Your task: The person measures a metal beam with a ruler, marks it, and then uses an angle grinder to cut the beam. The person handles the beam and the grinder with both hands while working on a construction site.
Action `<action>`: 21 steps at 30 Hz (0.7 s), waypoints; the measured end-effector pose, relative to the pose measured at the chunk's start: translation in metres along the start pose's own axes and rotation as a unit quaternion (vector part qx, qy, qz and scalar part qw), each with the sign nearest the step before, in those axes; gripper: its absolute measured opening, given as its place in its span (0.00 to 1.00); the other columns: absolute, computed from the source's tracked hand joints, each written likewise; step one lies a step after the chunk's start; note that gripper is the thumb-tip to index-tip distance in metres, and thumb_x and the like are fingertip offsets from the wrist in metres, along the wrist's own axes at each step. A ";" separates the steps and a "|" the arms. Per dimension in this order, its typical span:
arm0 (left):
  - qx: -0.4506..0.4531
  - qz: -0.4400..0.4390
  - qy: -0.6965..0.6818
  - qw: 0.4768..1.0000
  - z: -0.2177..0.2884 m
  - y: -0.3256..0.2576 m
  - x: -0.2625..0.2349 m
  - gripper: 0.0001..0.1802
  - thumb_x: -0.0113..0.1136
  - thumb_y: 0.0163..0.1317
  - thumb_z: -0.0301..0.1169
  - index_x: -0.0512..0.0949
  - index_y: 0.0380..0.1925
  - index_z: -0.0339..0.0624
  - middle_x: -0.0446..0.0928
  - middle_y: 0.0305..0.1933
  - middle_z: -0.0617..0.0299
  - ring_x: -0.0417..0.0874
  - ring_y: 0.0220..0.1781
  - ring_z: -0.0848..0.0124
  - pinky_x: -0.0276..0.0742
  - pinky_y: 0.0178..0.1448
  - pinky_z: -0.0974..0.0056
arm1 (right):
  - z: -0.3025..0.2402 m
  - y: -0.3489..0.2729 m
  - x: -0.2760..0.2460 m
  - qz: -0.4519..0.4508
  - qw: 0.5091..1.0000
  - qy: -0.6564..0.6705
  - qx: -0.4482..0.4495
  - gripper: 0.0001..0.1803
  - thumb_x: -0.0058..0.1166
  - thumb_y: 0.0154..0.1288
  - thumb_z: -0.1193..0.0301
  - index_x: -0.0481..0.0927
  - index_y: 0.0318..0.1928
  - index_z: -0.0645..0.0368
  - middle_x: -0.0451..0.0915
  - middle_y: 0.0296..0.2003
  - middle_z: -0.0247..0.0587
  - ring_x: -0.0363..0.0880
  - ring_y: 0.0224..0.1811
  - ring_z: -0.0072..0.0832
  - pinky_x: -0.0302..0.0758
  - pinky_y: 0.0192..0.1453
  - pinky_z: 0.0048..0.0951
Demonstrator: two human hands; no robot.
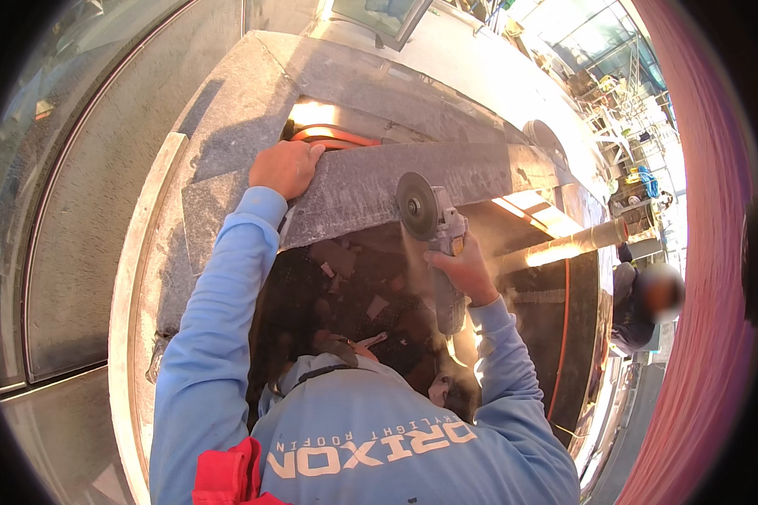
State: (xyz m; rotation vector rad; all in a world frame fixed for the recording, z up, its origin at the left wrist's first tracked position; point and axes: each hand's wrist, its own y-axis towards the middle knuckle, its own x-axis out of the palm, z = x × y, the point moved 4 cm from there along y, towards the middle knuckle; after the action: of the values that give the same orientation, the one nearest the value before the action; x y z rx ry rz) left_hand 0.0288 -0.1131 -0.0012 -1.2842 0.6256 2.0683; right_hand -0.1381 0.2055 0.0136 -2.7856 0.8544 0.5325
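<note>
My right hand (467, 271) is wrapped around the body of an angle grinder (449, 229). Its round cutting disc (414, 204) stands against the near edge of a long grey slab strip (354, 192), and pale dust hangs below it. To the left, my left hand (285, 168) grips the strip's left end, fingers curled toward the gap behind it. In that gap lies an orange hose (333, 135), just beyond my left fingers. I cannot tell whether the disc is cutting into the strip or only touching it.
Below the strip opens a dark cavity (337, 278) with broken pieces in it. A pipe (564, 244) and an orange line (562, 337) cross its right side. A glass wall (84, 210) rises at left. Another person (632, 307) is at the far right, beside scattered equipment.
</note>
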 end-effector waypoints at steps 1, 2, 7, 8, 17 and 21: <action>-0.002 -0.001 -0.004 1.000 -0.002 0.001 0.002 0.31 0.44 0.81 0.54 0.88 0.38 0.41 0.87 0.44 0.44 0.87 0.48 0.42 0.81 0.55 0.41 | 0.000 0.000 0.000 0.000 1.000 0.001 0.001 0.33 0.71 0.55 0.73 0.77 0.62 0.67 0.84 0.53 0.40 0.82 0.54 0.26 0.79 0.61 0.32; -0.003 -0.001 -0.009 1.000 -0.003 0.002 0.003 0.32 0.45 0.80 0.55 0.88 0.38 0.41 0.87 0.44 0.44 0.87 0.48 0.41 0.80 0.55 0.41 | -0.001 0.001 0.000 -0.001 1.000 0.002 0.003 0.33 0.71 0.54 0.73 0.77 0.62 0.67 0.84 0.53 0.40 0.82 0.54 0.26 0.79 0.61 0.32; 0.003 -0.004 0.002 1.000 0.000 0.000 -0.002 0.31 0.44 0.81 0.54 0.89 0.39 0.43 0.88 0.43 0.45 0.88 0.48 0.43 0.82 0.55 0.42 | -0.001 0.004 0.000 -0.003 1.000 -0.006 0.006 0.34 0.72 0.54 0.73 0.78 0.62 0.67 0.84 0.54 0.40 0.81 0.54 0.26 0.79 0.61 0.32; 0.001 -0.007 0.009 1.000 -0.001 0.000 -0.002 0.30 0.44 0.82 0.53 0.89 0.39 0.44 0.88 0.43 0.45 0.89 0.48 0.44 0.83 0.55 0.43 | -0.004 0.004 0.000 -0.003 1.000 -0.009 0.004 0.34 0.72 0.54 0.73 0.78 0.62 0.67 0.84 0.54 0.40 0.81 0.54 0.26 0.79 0.61 0.32; 0.007 -0.003 -0.004 1.000 0.000 -0.001 -0.003 0.30 0.44 0.81 0.53 0.89 0.39 0.44 0.88 0.44 0.44 0.88 0.48 0.45 0.83 0.55 0.43 | -0.001 0.000 -0.002 -0.007 1.000 -0.012 0.006 0.34 0.72 0.54 0.72 0.78 0.63 0.66 0.84 0.54 0.39 0.81 0.56 0.25 0.77 0.64 0.32; 0.004 -0.009 -0.005 1.000 0.001 -0.001 -0.002 0.30 0.43 0.82 0.53 0.89 0.40 0.44 0.88 0.44 0.45 0.88 0.49 0.46 0.83 0.55 0.44 | 0.003 -0.006 -0.003 -0.008 1.000 -0.017 0.008 0.34 0.72 0.54 0.72 0.78 0.63 0.66 0.84 0.54 0.39 0.81 0.56 0.25 0.77 0.64 0.32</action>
State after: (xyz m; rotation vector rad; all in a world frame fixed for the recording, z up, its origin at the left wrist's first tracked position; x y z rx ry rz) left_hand 0.0295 -0.1128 0.0007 -1.2703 0.6148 2.0550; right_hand -0.1376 0.2131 0.0119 -2.7584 0.8263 0.5652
